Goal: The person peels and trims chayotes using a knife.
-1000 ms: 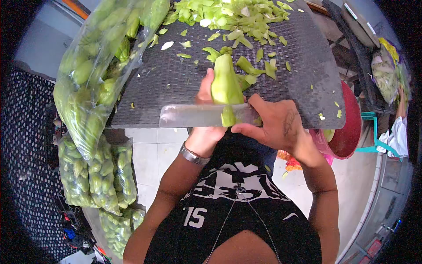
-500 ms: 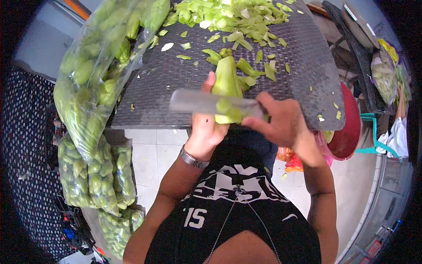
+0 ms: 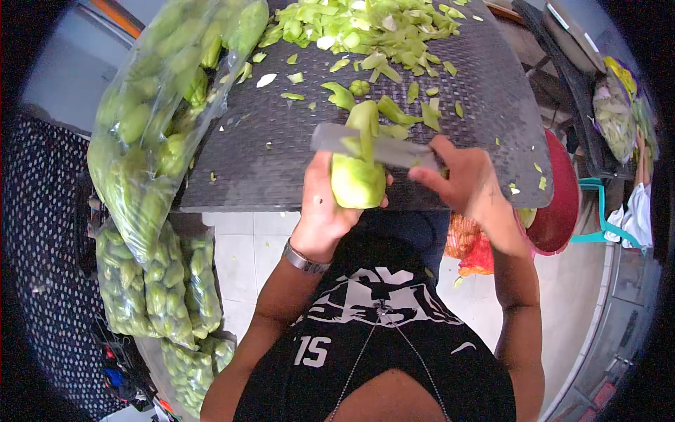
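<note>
Left hand [image 3: 328, 200] is curling fingers round the green vegetable [image 3: 357, 185] over the table's [image 3: 253, 165] near edge; right hand [image 3: 464, 172] is clasping the knife [image 3: 399, 149]. The vegetable is likely feeling firm, slippery; its broad near end is offering purchase.

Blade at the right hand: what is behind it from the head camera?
Behind the blurred blade is the green vegetable in the left hand, showing above and below it. The part covered by blade and green strip cannot be seen.

a white-printed black shirt [image 3: 422, 341], silver wristband [image 3: 305, 257] and thin chain [image 3: 356, 363] are worn.
</note>
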### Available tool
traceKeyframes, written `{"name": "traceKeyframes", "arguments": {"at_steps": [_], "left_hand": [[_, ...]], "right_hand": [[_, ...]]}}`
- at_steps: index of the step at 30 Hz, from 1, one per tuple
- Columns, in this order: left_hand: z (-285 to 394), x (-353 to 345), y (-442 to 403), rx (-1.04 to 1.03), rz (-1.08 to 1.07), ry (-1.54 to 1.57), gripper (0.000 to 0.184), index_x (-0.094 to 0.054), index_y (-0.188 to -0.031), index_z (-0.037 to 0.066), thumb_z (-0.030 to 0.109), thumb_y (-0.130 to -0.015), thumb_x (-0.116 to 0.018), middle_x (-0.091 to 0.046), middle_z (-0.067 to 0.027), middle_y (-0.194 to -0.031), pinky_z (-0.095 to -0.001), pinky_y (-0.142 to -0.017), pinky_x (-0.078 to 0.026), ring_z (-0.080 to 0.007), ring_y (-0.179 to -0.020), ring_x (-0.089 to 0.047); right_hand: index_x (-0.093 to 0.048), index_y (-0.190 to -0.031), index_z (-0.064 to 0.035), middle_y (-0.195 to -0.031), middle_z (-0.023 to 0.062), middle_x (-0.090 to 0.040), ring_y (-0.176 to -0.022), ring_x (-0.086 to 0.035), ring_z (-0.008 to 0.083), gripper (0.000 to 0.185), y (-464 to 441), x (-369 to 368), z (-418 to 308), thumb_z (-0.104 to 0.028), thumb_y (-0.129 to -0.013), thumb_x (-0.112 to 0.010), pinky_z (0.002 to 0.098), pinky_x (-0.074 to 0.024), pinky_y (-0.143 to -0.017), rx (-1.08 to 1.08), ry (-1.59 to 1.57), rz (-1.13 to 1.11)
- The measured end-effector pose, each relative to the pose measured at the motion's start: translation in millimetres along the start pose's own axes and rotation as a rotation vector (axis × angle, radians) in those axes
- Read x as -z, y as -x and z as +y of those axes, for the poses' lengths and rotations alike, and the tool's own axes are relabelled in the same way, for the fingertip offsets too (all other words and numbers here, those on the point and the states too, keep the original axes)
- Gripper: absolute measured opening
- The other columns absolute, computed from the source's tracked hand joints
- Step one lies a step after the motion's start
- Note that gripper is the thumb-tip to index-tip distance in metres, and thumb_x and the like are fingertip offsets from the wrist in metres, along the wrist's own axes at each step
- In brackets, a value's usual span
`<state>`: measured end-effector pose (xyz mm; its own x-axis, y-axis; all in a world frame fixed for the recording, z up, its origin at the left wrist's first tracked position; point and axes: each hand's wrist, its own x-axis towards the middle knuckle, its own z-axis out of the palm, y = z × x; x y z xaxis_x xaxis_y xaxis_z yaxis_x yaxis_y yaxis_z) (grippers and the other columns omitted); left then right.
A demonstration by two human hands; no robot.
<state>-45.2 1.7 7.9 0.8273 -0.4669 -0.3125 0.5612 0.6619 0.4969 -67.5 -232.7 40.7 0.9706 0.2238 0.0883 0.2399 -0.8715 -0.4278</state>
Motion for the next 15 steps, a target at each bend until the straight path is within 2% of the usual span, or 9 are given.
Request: {"name": "traceKeyframes", "arguments": {"at_steps": [2, 5, 6, 9, 10, 12, 13, 14, 15], "left_hand": [[-2, -8, 2, 0.063, -0.007, 0.141, 0.057, -0.054, -0.134, 0.006, 0.051, -0.104, -0.034, -0.069, -0.0164, -0.107, -0.0457, -0.056, -0.061, -0.0354, -0.08, -0.071], [-10, 2, 5, -0.017, -0.145, -0.136, 0.054, -0.052, -0.134, 0.004, 0.048, -0.107, -0.036, -0.069, -0.0177, -0.105, -0.0433, -0.057, -0.064, -0.0315, -0.081, -0.073], [-9, 1, 2, 0.046, -0.11, -0.083, 0.055, -0.053, -0.133, 0.004, 0.05, -0.106, -0.039, -0.069, -0.018, -0.103, -0.0429, -0.055, -0.063, -0.0315, -0.079, -0.073], [3, -4, -3, 0.113, -0.129, 0.032, 0.055, -0.055, -0.132, 0.004, 0.051, -0.105, -0.042, -0.069, -0.0177, -0.102, -0.0414, -0.053, -0.063, -0.031, -0.077, -0.072], [6, -3, -5, 0.15, -0.168, 0.075, 0.058, -0.056, -0.13, 0.005, 0.054, -0.105, -0.04, -0.069, -0.0168, -0.102, -0.0421, -0.056, -0.063, -0.0303, -0.077, -0.072], [11, -4, -5, 0.184, -0.185, 0.166, 0.056, -0.056, -0.13, 0.005, 0.054, -0.104, -0.044, -0.068, -0.0156, -0.103, -0.0446, -0.061, -0.063, -0.0297, -0.081, -0.071], [13, -5, -4, 0.196, -0.191, 0.214, 0.055, -0.056, -0.13, 0.006, 0.053, -0.104, -0.046, -0.068, -0.015, -0.104, -0.0459, -0.064, -0.063, -0.0294, -0.083, -0.071], [17, -6, -7, 0.105, -0.106, 0.162, 0.05, -0.055, -0.13, 0.005, 0.047, -0.101, -0.053, -0.068, -0.0142, -0.104, -0.0456, -0.068, -0.062, -0.0287, -0.085, -0.071], [21, -8, -12, 0.016, -0.02, 0.112, 0.047, -0.055, -0.13, 0.005, 0.04, -0.099, -0.06, -0.068, -0.0134, -0.104, -0.0453, -0.071, -0.062, -0.028, -0.087, -0.07]], "right_hand": [[-0.063, -0.108, -0.0065, -0.068, 0.0229, -0.066, -0.072, -0.07, 0.0445, 0.063, 2, -4, -11, -0.067, -0.089, -0.063, 0.0532, -0.0538, -0.062, 0.091, -0.05, -0.006], [-0.064, -0.107, -0.007, -0.071, 0.0234, -0.068, -0.074, -0.07, 0.0453, 0.065, -12, 0, -9, -0.069, -0.089, -0.061, 0.0533, -0.0544, -0.064, 0.014, 0.017, 0.01], [-0.063, -0.106, -0.0063, -0.073, 0.0251, -0.065, -0.075, -0.067, 0.0469, 0.051, -15, 4, -3, -0.054, -0.09, -0.07, 0.0505, -0.0507, -0.062, 0.026, -0.048, 0.046], [-0.064, -0.106, -0.0057, -0.074, 0.0271, -0.065, -0.078, -0.066, 0.0497, 0.053, -33, -5, 24, -0.057, -0.092, -0.066, 0.0532, -0.0503, -0.064, 0.01, 0.071, 0.118], [-0.064, -0.105, -0.0048, -0.077, 0.0304, -0.064, -0.085, -0.065, 0.0524, 0.058, -43, -5, 32, -0.062, -0.094, -0.06, 0.0565, -0.0491, -0.069, -0.101, 0.036, 0.1], [-0.063, -0.1, -0.0032, -0.067, 0.024, -0.063, -0.068, -0.065, 0.0454, 0.064, -68, -23, 90, -0.066, -0.096, -0.053, 0.0513, -0.0488, -0.059, 0.063, 0.025, 0.206], [-0.063, -0.098, -0.0027, -0.063, 0.0195, -0.06, -0.06, -0.063, 0.0399, 0.066, -75, -22, 96, -0.068, -0.097, -0.05, 0.0477, -0.0471, -0.053, -0.009, -0.117, 0.129], [-0.063, -0.097, -0.0022, -0.059, 0.0151, -0.058, -0.052, -0.06, 0.0344, 0.069, -82, -20, 101, -0.07, -0.098, -0.047, 0.0442, -0.0454, -0.048, -0.091, -0.254, 0.062], [-0.063, -0.095, -0.002, -0.055, 0.0095, -0.054, -0.044, -0.054, 0.027, 0.072, -86, -4, 90, -0.071, -0.099, -0.044, 0.0395, -0.0421, -0.042, -0.336, -0.521, -0.141]]}}
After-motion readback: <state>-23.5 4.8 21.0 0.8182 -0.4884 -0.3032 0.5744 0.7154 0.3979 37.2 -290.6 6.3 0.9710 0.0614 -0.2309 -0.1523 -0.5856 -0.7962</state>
